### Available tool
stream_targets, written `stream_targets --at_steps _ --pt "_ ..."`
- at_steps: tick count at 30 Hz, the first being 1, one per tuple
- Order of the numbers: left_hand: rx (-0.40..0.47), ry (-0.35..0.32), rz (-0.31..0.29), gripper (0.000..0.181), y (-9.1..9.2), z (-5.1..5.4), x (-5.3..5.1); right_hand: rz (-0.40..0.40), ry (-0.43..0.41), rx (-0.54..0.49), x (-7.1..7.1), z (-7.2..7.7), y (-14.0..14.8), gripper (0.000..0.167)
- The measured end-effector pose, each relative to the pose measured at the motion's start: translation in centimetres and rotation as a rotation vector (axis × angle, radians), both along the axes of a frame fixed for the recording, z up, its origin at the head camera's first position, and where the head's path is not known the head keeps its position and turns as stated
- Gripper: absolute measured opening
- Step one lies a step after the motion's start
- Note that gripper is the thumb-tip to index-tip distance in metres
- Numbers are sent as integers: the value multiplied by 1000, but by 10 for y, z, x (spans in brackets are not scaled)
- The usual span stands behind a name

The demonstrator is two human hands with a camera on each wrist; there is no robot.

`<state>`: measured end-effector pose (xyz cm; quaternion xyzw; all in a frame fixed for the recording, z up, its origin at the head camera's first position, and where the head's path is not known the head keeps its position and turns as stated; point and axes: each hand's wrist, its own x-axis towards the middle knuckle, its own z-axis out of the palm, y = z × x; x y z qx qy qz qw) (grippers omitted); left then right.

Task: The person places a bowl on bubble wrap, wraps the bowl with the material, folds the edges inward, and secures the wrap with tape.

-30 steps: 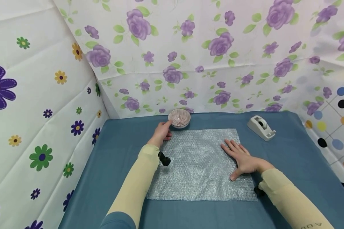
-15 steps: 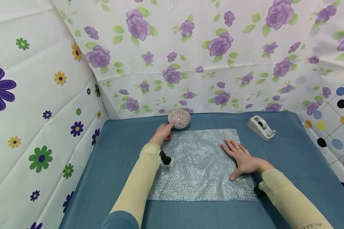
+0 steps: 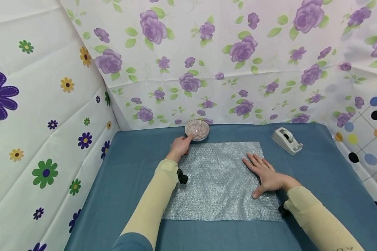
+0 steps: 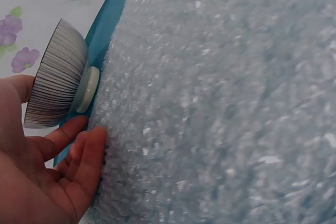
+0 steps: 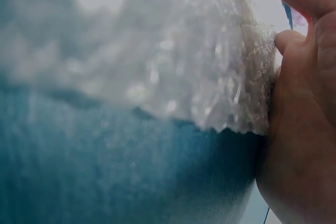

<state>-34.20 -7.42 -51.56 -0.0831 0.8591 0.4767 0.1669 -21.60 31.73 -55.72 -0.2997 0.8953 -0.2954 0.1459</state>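
A small striped bowl (image 3: 197, 130) stands upright at the back of the table, just behind a flat sheet of bubble wrap (image 3: 220, 181). My left hand (image 3: 180, 145) grips the bowl's near left side. In the left wrist view the thumb hooks over the rim of the bowl (image 4: 59, 77), and the index finger lies under its flared wall near the foot; the other fingers are loosely bent beside the wrap. My right hand (image 3: 265, 176) rests with spread fingers on the right part of the sheet. The right wrist view shows that sheet's edge (image 5: 199, 87) beside the palm.
A white tape dispenser (image 3: 287, 140) stands at the back right, beyond the wrap's corner. Blue cloth covers the table (image 3: 135, 164). Flowered curtains (image 3: 188, 62) hang along the back and left sides.
My left hand has shifted slightly right, and its thumb has come further over the bowl's rim. The bowl, the wrap and my right hand stay in place.
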Motion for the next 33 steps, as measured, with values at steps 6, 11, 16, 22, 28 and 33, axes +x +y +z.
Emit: stream_targets --at_steps 6,11,16,22,28,33 --pt "-52 42 -12 66 1 -6 1 12 23 -42 3 -1 1 140" --pt "2 37 37 60 1 -10 1 29 37 -98 5 -3 2 138" --pt "124 70 130 53 1 -15 5 0 38 -58 -1 -17 6 140" --pt "186 104 208 49 3 -20 8 5 51 -30 -7 -28 11 141" --pt "218 118 216 43 2 -20 11 -4 29 -35 -4 -20 7 140" --pt "272 101 202 41 -1 -17 10 16 26 -82 1 -7 2 138"
